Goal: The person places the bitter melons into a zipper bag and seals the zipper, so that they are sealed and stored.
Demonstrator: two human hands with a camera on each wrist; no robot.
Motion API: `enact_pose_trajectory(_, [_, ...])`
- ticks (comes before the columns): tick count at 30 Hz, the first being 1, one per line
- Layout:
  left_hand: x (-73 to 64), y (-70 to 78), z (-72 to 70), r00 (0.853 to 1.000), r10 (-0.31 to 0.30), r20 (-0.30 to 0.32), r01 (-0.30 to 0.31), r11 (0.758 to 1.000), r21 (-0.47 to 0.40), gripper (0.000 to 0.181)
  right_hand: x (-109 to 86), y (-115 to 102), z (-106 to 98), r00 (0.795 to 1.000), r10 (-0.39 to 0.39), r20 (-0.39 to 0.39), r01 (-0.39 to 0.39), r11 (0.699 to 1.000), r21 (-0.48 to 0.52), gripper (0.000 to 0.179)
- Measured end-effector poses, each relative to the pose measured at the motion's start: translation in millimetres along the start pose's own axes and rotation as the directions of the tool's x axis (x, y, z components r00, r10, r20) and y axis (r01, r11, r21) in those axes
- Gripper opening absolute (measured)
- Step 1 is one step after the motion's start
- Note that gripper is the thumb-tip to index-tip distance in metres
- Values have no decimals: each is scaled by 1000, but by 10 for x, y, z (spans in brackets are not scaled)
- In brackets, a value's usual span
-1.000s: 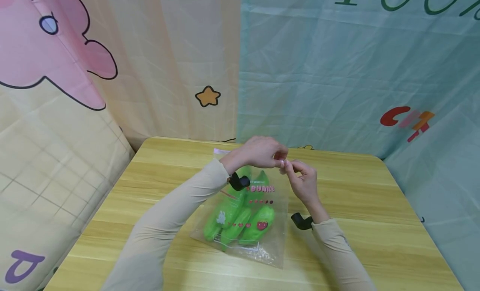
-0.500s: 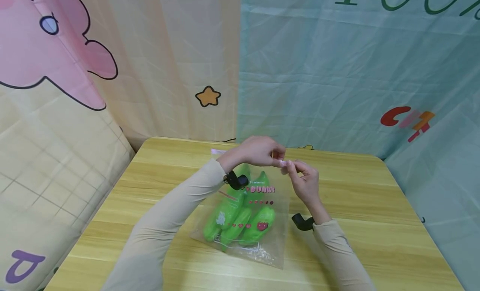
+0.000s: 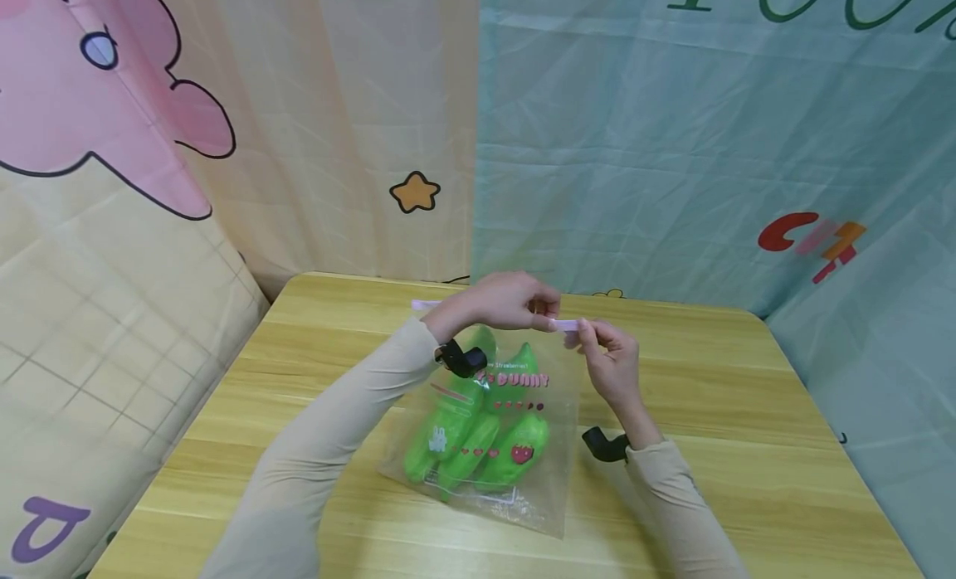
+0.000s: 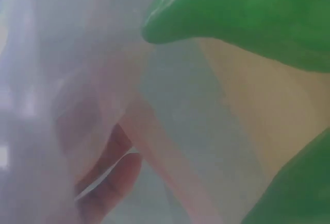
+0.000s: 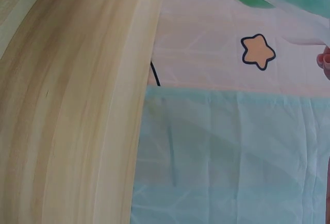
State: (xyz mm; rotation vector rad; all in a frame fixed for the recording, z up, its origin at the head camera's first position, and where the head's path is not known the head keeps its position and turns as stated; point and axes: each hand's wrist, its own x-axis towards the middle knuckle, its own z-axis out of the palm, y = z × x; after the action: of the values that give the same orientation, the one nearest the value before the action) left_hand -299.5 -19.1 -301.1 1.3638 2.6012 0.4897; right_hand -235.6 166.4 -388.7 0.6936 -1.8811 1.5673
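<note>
A clear zip bag (image 3: 558, 479) with pink bunny and strawberry prints stands tilted over the table, its top lifted. Inside lie several glossy green vegetable-shaped things (image 3: 523, 454), long and tapered. My left hand (image 3: 509, 301) pinches the bag's lilac zip strip (image 3: 567, 324) from above, a little in from its right end. At that right end, my right hand (image 3: 614, 365) pinches the strip between thumb and fingers. In the left wrist view, fingers (image 4: 121, 180) show behind cloudy plastic, near a green tip (image 4: 180, 13). Fingertips (image 5: 326, 62) peek in at the right wrist view's edge.
The wooden table (image 3: 717, 405) reaches back to a printed cloth backdrop (image 3: 635, 148), with cloth at both sides too. Black wrist cameras sit at the left wrist (image 3: 461, 360) and the right wrist (image 3: 605, 445), the left one overlapping the bag.
My left hand has slid slightly left along the zip strip and my right hand slightly right. A short stretch of lilac strip now shows between them. The bag's top has shifted a little.
</note>
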Motion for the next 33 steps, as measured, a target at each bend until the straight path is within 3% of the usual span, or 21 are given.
enact_pose_trajectory(16, [-105, -66, 31, 998, 16, -62, -11, 997, 76, 14, -32, 2, 16, 998, -1, -57, 1, 1000, -15, 21])
enact_pose_trajectory(33, [-174, -109, 44, 997, 11, -77, -6, 998, 61, 13, -75, -13, 15, 996, -5, -92, -2, 997, -81, 20])
